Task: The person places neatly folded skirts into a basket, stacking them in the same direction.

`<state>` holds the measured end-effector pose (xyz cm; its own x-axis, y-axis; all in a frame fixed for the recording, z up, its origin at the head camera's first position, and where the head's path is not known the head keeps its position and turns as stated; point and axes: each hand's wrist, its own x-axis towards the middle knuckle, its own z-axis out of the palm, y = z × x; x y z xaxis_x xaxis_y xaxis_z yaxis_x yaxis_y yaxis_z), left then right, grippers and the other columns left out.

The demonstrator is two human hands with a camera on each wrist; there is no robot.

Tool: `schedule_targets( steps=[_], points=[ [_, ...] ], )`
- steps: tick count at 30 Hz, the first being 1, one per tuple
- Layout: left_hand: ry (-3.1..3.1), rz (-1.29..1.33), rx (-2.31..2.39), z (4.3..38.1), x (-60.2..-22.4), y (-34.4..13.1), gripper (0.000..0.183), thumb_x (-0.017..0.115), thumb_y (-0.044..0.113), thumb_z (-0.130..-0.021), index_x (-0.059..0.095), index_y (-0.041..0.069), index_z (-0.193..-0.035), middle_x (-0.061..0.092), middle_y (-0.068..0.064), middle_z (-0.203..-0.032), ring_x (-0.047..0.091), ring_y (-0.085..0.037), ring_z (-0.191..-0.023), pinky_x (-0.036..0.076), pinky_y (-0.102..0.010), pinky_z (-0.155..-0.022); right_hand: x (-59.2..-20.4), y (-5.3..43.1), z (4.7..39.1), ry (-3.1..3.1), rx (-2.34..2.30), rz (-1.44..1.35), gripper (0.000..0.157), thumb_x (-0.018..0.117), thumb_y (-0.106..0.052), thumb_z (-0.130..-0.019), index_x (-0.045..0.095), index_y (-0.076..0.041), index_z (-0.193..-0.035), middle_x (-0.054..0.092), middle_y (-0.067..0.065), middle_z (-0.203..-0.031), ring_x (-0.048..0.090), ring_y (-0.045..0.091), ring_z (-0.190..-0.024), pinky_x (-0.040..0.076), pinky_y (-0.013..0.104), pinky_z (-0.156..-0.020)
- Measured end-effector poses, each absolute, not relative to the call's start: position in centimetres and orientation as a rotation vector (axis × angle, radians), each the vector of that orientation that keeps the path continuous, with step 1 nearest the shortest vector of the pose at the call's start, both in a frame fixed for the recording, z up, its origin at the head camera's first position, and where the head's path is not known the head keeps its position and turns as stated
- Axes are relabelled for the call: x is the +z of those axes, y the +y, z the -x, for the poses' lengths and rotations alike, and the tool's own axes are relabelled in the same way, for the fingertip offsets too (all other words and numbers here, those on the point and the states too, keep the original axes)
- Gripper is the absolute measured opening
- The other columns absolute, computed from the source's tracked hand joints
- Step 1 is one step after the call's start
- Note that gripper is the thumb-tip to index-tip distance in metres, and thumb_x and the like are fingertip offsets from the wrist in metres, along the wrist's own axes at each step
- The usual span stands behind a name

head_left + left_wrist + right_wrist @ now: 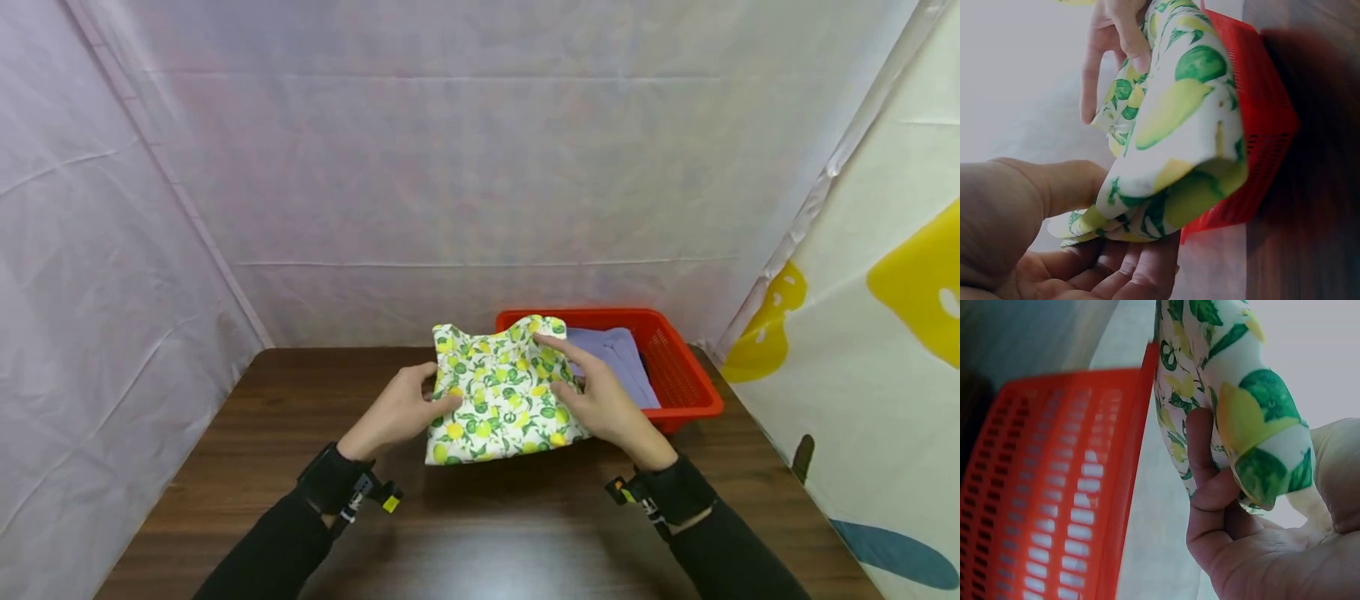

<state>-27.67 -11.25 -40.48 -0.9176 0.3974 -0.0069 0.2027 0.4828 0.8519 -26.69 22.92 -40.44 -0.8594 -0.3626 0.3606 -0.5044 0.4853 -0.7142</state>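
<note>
A folded cloth (498, 404) with a lemon-and-leaf print on white is held up above the table, in front of the red basket. My left hand (405, 407) grips its left edge; in the left wrist view the thumb lies on one face and the fingers (1129, 265) lie beneath the folded layers. On the opposite edge, my right hand (602, 402) holds the cloth between thumb and fingers. Thick folded layers (1266, 431) show at that edge in the right wrist view. The cloth's far edge dips in the middle.
A red perforated plastic basket (686, 375) stands at the table's back right, partly behind the cloth. Inside it lies a folded lavender cloth (618, 358). The dark wooden table (300, 408) meets pale fabric walls (480, 183) at the back and sides.
</note>
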Motion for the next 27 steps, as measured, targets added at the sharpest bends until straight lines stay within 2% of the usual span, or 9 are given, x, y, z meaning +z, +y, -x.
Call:
schedule_targets(
  steps=[3,6,7,10,12,15,19,24,27],
  points=[
    [2.536,-0.520,1.425,28.7,-40.5,-9.9,0.064,0.075,0.030,-0.116,0.055,0.001,-0.169,0.080,-0.016,-0.133,0.077,-0.019,-0.099,0.058,-0.033,-0.081,-40.4,24.0,27.2,-2.573,1.268,-0.703,0.070,0.066,0.002,-0.114,0.052,-0.024,-0.177,0.077,0.024,-0.136,0.023,0.004,-0.047,0.033,0.026,-0.048],
    [2.568,-0.542,1.421,29.7,-40.4,-8.5,0.052,0.076,0.030,-0.116,0.065,0.003,-0.159,0.079,-0.012,-0.116,0.069,-0.018,-0.086,0.052,-0.033,-0.075,-40.5,25.0,27.6,-2.592,1.214,-0.640,0.066,0.067,0.001,-0.114,0.056,-0.023,-0.175,0.075,0.022,-0.103,0.023,0.006,-0.045,0.034,0.027,-0.047],
    [2.574,-0.550,1.423,30.0,-40.3,-8.1,0.047,0.077,0.029,-0.115,0.068,0.004,-0.154,0.078,-0.011,-0.110,0.065,-0.017,-0.083,0.049,-0.033,-0.073,-40.5,25.4,27.8,-2.603,1.198,-0.618,0.064,0.067,0.000,-0.115,0.058,-0.023,-0.174,0.074,0.022,-0.100,0.024,0.006,-0.044,0.035,0.028,-0.046],
    [2.602,-0.575,1.418,31.0,-40.2,-6.7,0.033,0.078,0.028,-0.115,0.074,0.007,-0.140,0.067,-0.006,-0.093,0.053,-0.017,-0.074,0.043,-0.034,-0.070,-40.4,26.3,28.0,-2.614,1.177,-0.554,0.059,0.067,-0.001,-0.114,0.063,-0.021,-0.170,0.079,0.020,-0.134,0.026,0.009,-0.043,0.037,0.030,-0.045],
    [2.593,-0.587,1.435,31.7,-40.2,-5.8,0.026,0.078,0.028,-0.115,0.075,0.008,-0.132,0.060,-0.002,-0.085,0.048,-0.017,-0.070,0.041,-0.033,-0.068,-40.3,26.9,28.3,-2.618,1.161,-0.510,0.056,0.067,-0.002,-0.115,0.064,-0.020,-0.168,0.077,0.021,-0.139,0.027,0.010,-0.044,0.038,0.030,-0.046],
    [2.586,-0.603,1.445,32.7,-40.3,-4.5,0.021,0.077,0.028,-0.115,0.073,0.010,-0.123,0.048,-0.001,-0.076,0.040,-0.017,-0.064,0.037,-0.033,-0.065,-40.2,27.7,28.7,-2.627,1.122,-0.435,0.056,0.067,-0.003,-0.115,0.065,-0.021,-0.168,0.074,0.020,-0.104,0.027,0.010,-0.044,0.038,0.030,-0.046],
    [2.555,-0.584,1.480,33.8,-40.4,-2.8,0.023,0.078,0.028,-0.115,0.072,0.007,-0.122,0.051,-0.002,-0.081,0.042,-0.016,-0.066,0.038,-0.033,-0.066,-39.9,28.7,29.4,-2.650,1.074,-0.348,0.058,0.066,-0.003,-0.115,0.063,-0.022,-0.169,0.046,0.006,-0.065,0.027,0.011,-0.045,0.038,0.030,-0.046],
    [2.589,-0.553,1.436,34.8,-40.2,-1.0,0.052,0.079,0.029,-0.114,0.066,-0.004,-0.153,0.070,-0.020,-0.127,0.051,-0.019,-0.084,0.044,-0.036,-0.079,-39.4,29.9,30.5,-2.668,1.036,-0.272,0.058,0.063,-0.003,-0.115,0.063,-0.021,-0.170,0.039,-0.003,-0.064,0.030,0.013,-0.046,0.038,0.030,-0.046],
    [2.615,-0.558,1.393,35.5,-40.0,0.1,0.054,0.079,0.028,-0.114,0.065,-0.002,-0.156,0.070,-0.019,-0.124,0.050,-0.018,-0.082,0.043,-0.036,-0.079,-39.2,30.6,31.1,-2.684,1.023,-0.232,0.058,0.061,-0.004,-0.116,0.062,-0.022,-0.170,0.036,-0.004,-0.062,0.030,0.014,-0.046,0.037,0.031,-0.047]
  ],
)
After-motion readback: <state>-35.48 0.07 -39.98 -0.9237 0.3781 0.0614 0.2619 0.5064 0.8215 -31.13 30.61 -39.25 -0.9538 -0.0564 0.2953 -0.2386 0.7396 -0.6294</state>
